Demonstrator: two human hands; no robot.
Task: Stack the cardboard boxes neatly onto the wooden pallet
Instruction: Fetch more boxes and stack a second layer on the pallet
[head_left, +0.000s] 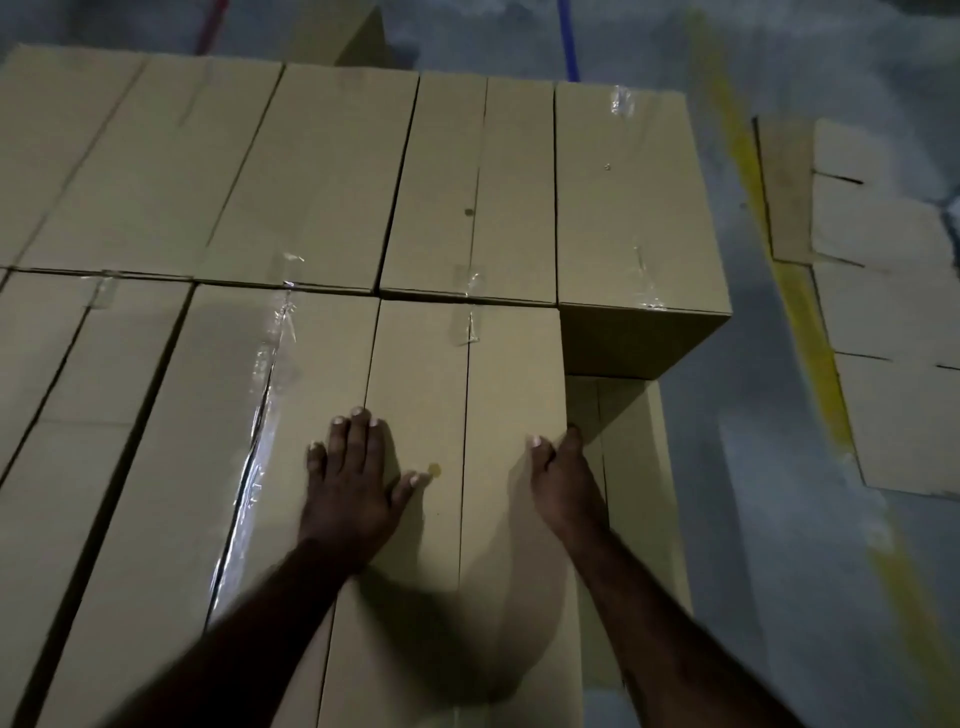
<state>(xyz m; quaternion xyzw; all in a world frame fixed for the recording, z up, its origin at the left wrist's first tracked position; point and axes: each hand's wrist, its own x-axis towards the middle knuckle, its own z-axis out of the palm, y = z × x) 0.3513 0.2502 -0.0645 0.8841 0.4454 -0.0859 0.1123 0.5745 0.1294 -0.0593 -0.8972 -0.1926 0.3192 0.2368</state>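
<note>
Left hand (358, 467): lies flat, palm down, fingers spread and straight, on the top of the near right box (498, 374), close to that box's left edge.
Right hand (563, 478): clasps the same box at its right edge, thumb on the top face, the other fingers bent over the edge and down the side (mostly hidden there).
Hands together: well apart, one on each side of the box's centre seam.
Near right box: sits in the top layer of the stack, its left side against a taped box (218, 467) and its far end against the far row.
Far row: more cardboard boxes side by side; the far right box (628, 208) juts out further right than the held one.
Lower box (634, 467): one layer down, just right of the right hand, its top showing.
Clear tape (265, 374): a shiny strip along the taped box's seam.
Floor (753, 519): grey, crossed by a worn yellow line (810, 338).
Flattened cardboard (893, 312): sheets lying on the floor beyond the yellow line, well apart from the stack.
</note>
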